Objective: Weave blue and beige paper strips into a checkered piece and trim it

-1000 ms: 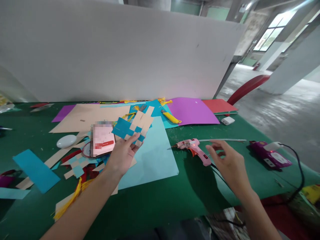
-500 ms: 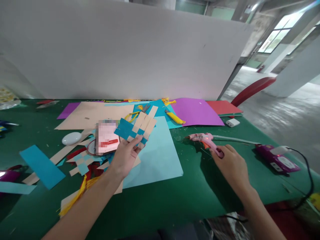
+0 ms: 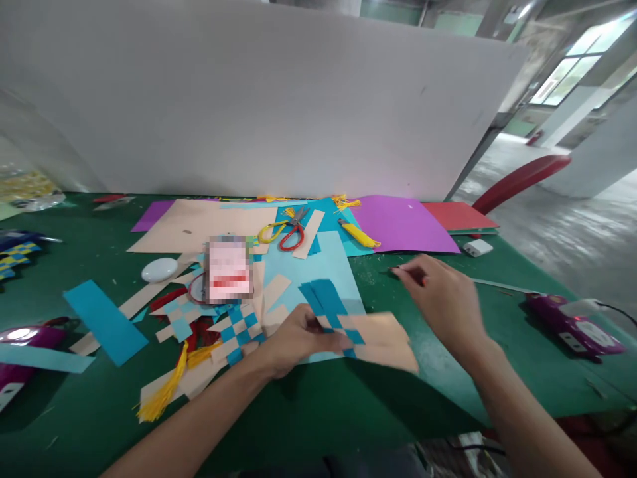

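Note:
My left hand (image 3: 308,335) is closed on a woven paper piece (image 3: 354,332), a blue and beige checker with loose strips fanning out. It tilts above the light blue sheet (image 3: 326,255) and the table's front part. To the right, my right hand (image 3: 440,292) has its fingers bent around the glue gun (image 3: 393,269). Only the dark nozzle tip and a bit of red show; the hand hides the rest. A long pale glue stick (image 3: 497,286) trails behind the hand. Left of my left hand lies another woven checker piece (image 3: 239,330).
Scissors (image 3: 300,229), a yellow cutter (image 3: 359,234) and coloured sheets lie at the back by the white board (image 3: 298,106). A phone (image 3: 229,269), paper strips and a yellow tassel (image 3: 166,395) crowd the left. A purple device (image 3: 572,322) stands at the right edge.
My left hand has come down and right, turning the woven piece so its beige strips point right. The right hand has shifted from the glue gun's handle over its body. The view has turned slightly.

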`<state>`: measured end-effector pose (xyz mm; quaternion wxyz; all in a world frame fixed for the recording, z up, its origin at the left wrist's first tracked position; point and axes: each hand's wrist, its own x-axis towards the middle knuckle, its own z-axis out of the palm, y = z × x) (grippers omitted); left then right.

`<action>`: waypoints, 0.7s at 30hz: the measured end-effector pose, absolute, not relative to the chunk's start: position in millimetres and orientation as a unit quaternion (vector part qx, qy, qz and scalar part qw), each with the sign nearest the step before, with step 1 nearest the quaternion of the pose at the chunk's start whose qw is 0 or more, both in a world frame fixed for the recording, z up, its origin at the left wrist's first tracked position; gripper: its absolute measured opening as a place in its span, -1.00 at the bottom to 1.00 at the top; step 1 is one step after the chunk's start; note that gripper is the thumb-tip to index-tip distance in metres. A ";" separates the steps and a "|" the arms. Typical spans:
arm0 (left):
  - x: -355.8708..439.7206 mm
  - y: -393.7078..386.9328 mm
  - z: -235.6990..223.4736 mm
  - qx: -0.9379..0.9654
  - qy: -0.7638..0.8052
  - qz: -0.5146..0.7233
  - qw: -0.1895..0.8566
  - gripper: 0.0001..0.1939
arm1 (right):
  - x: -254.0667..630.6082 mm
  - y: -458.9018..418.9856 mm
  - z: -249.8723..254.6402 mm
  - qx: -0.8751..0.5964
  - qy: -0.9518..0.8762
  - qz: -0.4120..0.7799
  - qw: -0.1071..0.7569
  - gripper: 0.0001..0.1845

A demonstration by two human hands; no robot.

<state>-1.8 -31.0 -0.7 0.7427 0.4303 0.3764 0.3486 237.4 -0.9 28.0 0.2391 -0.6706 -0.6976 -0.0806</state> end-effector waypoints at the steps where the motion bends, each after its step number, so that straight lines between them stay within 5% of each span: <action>1: -0.7 -30.2 -2.8 0.364 0.391 0.397 0.746 -0.74 | 218.5 12.9 35.5 -0.661 -0.714 -0.047 0.224 -0.67; 5: 1.5 -27.2 -8.8 0.166 0.384 0.512 0.750 -0.66 | 143.9 79.7 46.5 -0.578 -0.796 0.096 0.151 -0.72; 14: -8.7 -32.9 4.4 0.288 0.202 0.415 0.839 -0.75 | 19.6 164.0 19.3 -0.624 -0.759 0.142 0.121 -0.50; 21: -13.5 -28.6 -1.4 0.286 0.216 0.423 0.832 -0.71 | -1.6 183.4 9.9 -0.660 -0.730 0.147 0.094 -0.38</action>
